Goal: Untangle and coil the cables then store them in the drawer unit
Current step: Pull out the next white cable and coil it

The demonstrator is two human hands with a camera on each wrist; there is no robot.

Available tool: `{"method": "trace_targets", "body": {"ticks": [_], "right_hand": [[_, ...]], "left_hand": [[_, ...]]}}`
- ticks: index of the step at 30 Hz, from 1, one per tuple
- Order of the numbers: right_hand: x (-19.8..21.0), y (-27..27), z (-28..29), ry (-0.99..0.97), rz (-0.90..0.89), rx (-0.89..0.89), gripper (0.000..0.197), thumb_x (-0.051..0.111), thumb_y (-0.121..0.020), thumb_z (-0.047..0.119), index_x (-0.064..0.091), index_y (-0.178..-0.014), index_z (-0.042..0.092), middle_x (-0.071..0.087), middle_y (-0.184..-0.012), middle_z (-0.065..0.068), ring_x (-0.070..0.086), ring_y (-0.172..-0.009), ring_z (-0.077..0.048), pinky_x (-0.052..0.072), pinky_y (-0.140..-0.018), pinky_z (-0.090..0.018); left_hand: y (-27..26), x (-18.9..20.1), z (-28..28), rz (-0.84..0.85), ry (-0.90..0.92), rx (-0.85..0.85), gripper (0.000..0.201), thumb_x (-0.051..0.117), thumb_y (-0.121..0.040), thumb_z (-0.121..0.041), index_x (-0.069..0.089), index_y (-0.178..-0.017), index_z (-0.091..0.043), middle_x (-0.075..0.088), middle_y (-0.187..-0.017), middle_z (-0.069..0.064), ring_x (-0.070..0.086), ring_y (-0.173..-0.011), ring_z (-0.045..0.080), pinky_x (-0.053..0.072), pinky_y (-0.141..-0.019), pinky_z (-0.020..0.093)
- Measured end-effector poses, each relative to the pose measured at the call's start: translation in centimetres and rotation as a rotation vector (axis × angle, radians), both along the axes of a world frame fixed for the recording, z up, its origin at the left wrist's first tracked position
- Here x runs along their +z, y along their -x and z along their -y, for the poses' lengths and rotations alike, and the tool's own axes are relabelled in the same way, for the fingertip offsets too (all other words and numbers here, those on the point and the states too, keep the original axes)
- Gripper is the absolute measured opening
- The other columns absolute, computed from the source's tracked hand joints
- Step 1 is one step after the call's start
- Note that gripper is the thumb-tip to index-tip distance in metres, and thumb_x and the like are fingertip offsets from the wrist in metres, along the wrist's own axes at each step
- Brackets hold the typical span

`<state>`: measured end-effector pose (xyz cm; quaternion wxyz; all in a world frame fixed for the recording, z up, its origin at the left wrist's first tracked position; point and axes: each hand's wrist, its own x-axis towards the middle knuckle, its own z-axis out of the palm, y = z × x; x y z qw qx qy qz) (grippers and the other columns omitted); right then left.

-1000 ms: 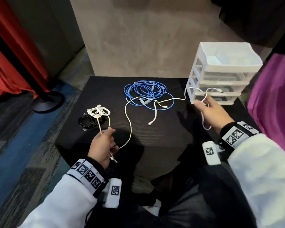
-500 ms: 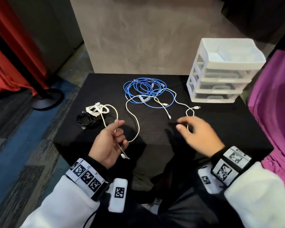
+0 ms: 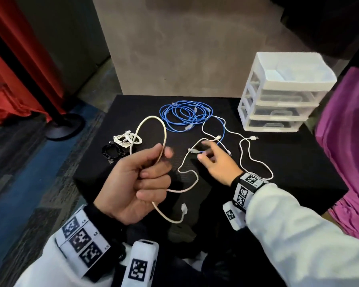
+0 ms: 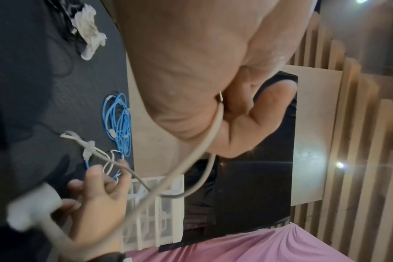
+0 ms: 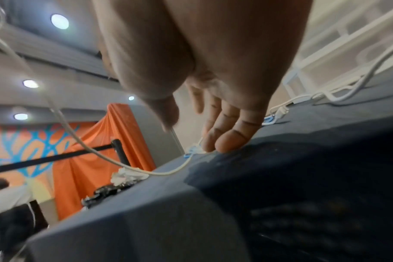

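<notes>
Table point(image 3: 298, 162) edge bare beside cream cable point(image 3: 151, 119)

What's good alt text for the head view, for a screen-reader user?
A person's left hand holds up a loop of white cable while the right hand reaches for its loose run on a black table. Behind lie a blue cable, two small coiled bundles and a white drawer unit.
</notes>
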<state>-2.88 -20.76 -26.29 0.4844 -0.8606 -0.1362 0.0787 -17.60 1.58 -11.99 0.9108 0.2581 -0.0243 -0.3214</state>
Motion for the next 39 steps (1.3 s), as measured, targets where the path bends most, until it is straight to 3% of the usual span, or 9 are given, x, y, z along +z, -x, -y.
{"method": "trace_targets", "body": {"ticks": [3,8,12,15,19,25,29,35,39], "right_hand": [[-1.1,0.1,0.1,0.263,0.035,0.18,0.087,0.072,-0.094,0.017,0.025,-0.159,0.051,0.05,-0.113,0.009,0.056,-0.086,-0.01,0.05,-0.095,-0.029],[-2.0,1.3,-1.0,0.561,0.175,0.298,0.046,0.074,-0.089,0.048,0.059,-0.132,0.051,0.042,-0.118,0.011,0.042,-0.116,-0.015,0.039,-0.11,-0.047],[-1.7,2.6,-2.1,0.29,0.124,0.334,0.071,0.065,-0.075,0.075,0.045,-0.14,0.056,0.055,-0.116,0.009,0.057,-0.112,-0.015,0.046,-0.108,-0.043],[-1.3,3.9,-3.6,0.023,0.021,0.312,0.044,0.059,-0.088,0.067,0.058,-0.13,0.057,0.07,-0.118,0.013,0.066,-0.109,-0.006,0.049,-0.108,-0.037],[2.7,5.1,-5.2,-0.278,-0.065,0.252,0.04,0.043,-0.107,0.039,0.069,-0.128,0.017,0.073,-0.109,0.013,0.069,-0.093,-0.005,0.053,-0.087,-0.023],[9.5,5.7,-4.1,-0.453,0.285,0.174,0.031,0.043,-0.112,0.017,0.071,-0.123,0.009,0.072,-0.127,0.002,0.071,-0.108,-0.018,0.054,-0.101,-0.039],[11.8,5.8,-1.0,-0.179,0.603,0.065,0.029,0.049,-0.109,0.018,0.074,-0.098,0.011,0.067,-0.097,-0.003,0.065,-0.096,-0.019,0.052,-0.088,-0.041],[13.0,8.7,3.5,-0.035,0.578,0.12,0.05,0.052,-0.108,0.024,0.057,-0.059,0.014,0.048,-0.059,0.005,0.052,-0.059,-0.015,0.039,-0.068,-0.026],[9.9,8.3,5.7,0.222,0.154,0.208,0.029,0.055,-0.104,0.044,0.07,-0.086,0.027,0.062,-0.067,0.0,0.056,-0.061,-0.007,0.046,-0.068,-0.029]], "left_hand": [[0.3,-0.7,-0.4,-0.029,0.023,0.024,0.019,0.044,-0.108,-0.029,0.054,-0.107,-0.013,0.02,-0.06,-0.009,0.016,-0.043,0.005,0.032,-0.035,0.014],[-0.1,-0.9,-0.4,-0.017,0.023,0.074,0.019,0.046,-0.107,-0.03,0.055,-0.106,-0.013,0.021,-0.059,-0.01,0.018,-0.043,0.005,0.033,-0.037,0.014],[-0.4,-1.1,-0.2,-0.02,-0.006,0.128,0.022,0.043,-0.107,-0.031,0.056,-0.104,-0.014,0.021,-0.059,-0.01,0.017,-0.043,0.005,0.034,-0.036,0.014],[-0.4,-1.4,0.3,-0.025,-0.046,0.146,0.022,0.045,-0.106,-0.031,0.058,-0.102,-0.014,0.022,-0.058,-0.01,0.015,-0.042,0.005,0.032,-0.035,0.014],[-0.1,-1.7,0.7,-0.017,-0.088,0.147,0.022,0.049,-0.103,-0.032,0.06,-0.1,-0.013,0.02,-0.058,-0.01,0.013,-0.042,0.004,0.031,-0.034,0.014],[0.0,-2.6,0.9,-0.045,-0.43,0.314,0.021,0.048,-0.103,-0.03,0.058,-0.092,-0.014,0.039,-0.064,-0.003,0.049,-0.051,0.008,0.048,-0.042,0.022],[-1.0,-5.1,0.1,-0.098,-0.754,0.469,0.021,0.048,-0.105,-0.029,0.056,-0.091,-0.016,0.064,-0.083,0.002,0.075,-0.081,0.016,0.053,-0.045,0.025],[-1.9,-5.6,-1.9,-0.096,-0.612,0.575,0.056,0.047,-0.089,-0.077,0.05,-0.086,-0.021,0.024,-0.068,-0.003,0.015,-0.046,0.005,0.009,-0.038,0.017],[-2.3,-4.9,-2.7,-0.018,-0.459,0.654,0.094,0.028,-0.076,-0.096,0.059,-0.113,-0.015,0.032,-0.069,-0.003,0.012,-0.054,0.01,0.008,-0.045,0.024]]}}
